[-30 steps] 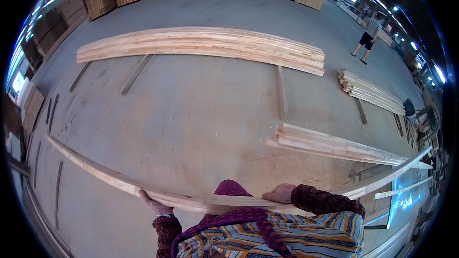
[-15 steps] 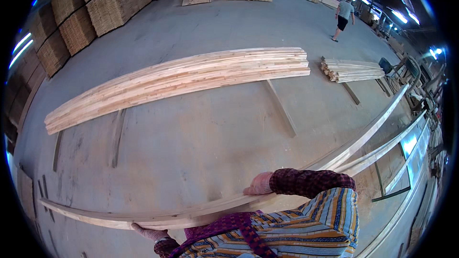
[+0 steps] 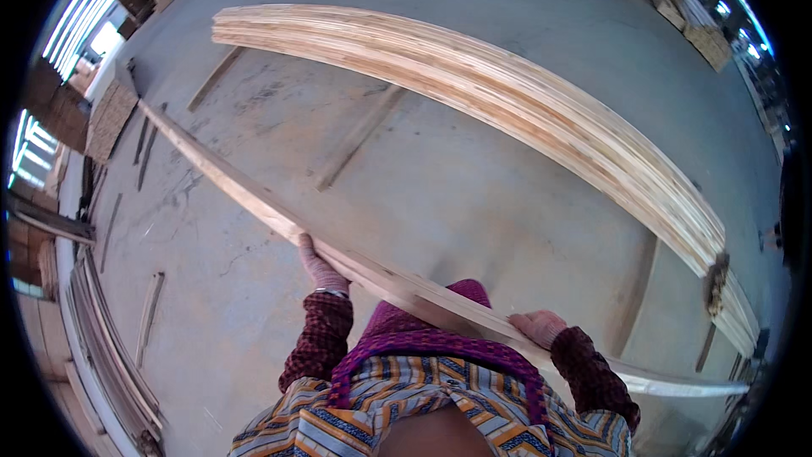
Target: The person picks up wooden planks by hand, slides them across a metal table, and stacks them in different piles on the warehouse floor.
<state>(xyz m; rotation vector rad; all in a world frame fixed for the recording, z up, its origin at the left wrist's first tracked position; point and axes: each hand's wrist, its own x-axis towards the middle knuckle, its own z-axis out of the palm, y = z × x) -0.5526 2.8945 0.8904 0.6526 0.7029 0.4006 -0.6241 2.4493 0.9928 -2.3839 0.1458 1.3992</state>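
Currently: left hand gripping near edge of long thin wood strip, fingers wrapped from below. Strip runs diagonal across body, far end well out past left hand, other end beyond right hand. Right hand clasped over strip top edge, close to waist. Judgement: strip flexes; keep hands spread, hold level, watch long left overhang. Beyond both hands: stacked strips on concrete floor, lying across spacer battens.
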